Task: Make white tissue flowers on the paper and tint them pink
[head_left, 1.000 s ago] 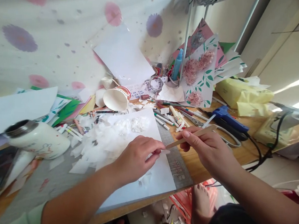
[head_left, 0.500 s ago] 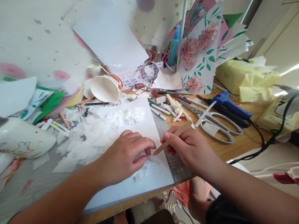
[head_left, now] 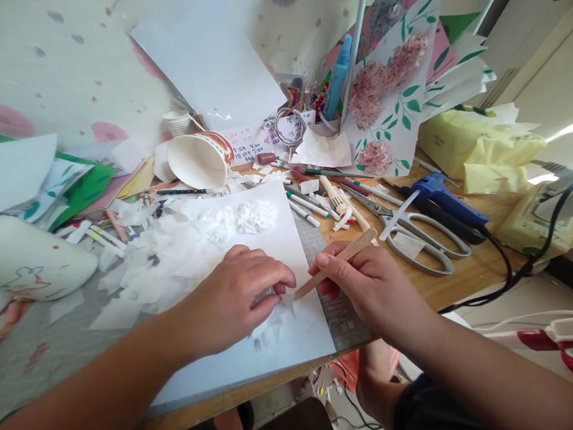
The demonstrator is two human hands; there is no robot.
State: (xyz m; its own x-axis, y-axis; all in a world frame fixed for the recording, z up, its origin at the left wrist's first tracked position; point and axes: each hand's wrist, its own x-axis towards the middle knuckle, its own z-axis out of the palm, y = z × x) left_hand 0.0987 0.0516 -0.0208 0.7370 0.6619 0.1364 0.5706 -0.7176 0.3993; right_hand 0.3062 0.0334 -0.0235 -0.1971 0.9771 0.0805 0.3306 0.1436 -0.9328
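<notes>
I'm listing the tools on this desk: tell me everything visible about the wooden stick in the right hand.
The wooden stick is flat, pale tan, round-ended, like a craft stick. The right hand grips it pen-fashion, slanted, its lower tip at a crumpled white tissue scrap pinched by the left hand.

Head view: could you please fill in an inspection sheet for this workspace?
Surface: wooden desk, with a grey mat and a white sheet at the front edge.
Job's things: stick, tip at a white scrap on the sheet; two crumpled tufts further back.
Clutter: tipped cup, pens, scissors, glue gun, torn paper, flask.
Grips: left hand pinches the scrap; right hand holds the stick.
Cables: black cable runs from by the glue gun off the desk edge.
Surroundings: flowered cloth, flower cards, yellow tissue packs.
</notes>
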